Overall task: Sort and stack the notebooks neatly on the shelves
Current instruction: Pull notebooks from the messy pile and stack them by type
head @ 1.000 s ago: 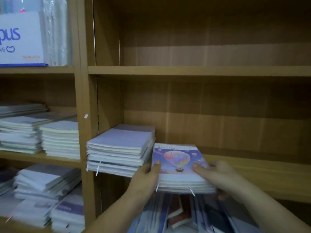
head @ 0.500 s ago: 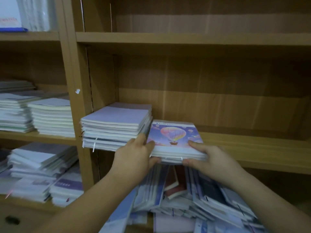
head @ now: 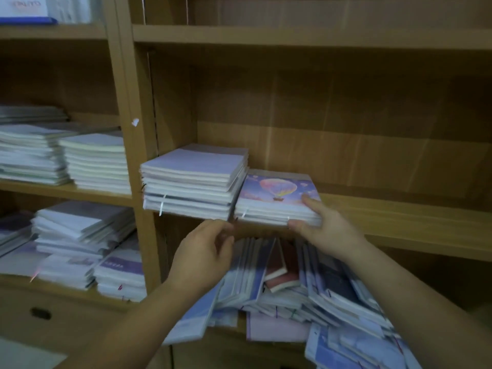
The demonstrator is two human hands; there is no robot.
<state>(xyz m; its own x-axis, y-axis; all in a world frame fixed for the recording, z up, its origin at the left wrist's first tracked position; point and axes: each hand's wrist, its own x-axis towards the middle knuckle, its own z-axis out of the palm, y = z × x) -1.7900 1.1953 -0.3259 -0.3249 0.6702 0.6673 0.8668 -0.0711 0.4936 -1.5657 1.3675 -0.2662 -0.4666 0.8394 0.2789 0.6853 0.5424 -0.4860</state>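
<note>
A small stack of notebooks with a hot-air balloon cover point(head: 277, 194) lies on the middle wooden shelf point(head: 404, 222), pushed against a taller stack of plain lilac notebooks point(head: 194, 179). My right hand point(head: 319, 225) holds the balloon stack's front right corner, forefinger on the cover and thumb under the edge. My left hand point(head: 205, 251) hovers just below the shelf edge in front of both stacks, fingers loosely curled, holding nothing.
A messy heap of blue, white and red notebooks point(head: 306, 294) fills the shelf below. The left bay holds several neat white stacks point(head: 64, 158) and lower stacks point(head: 82, 243). Bare shelf extends to the right of the balloon stack.
The balloon stack has been slid back onto the shelf beside the lilac stack. My left hand has let go of it and dropped below the shelf edge; my right hand stays on it.
</note>
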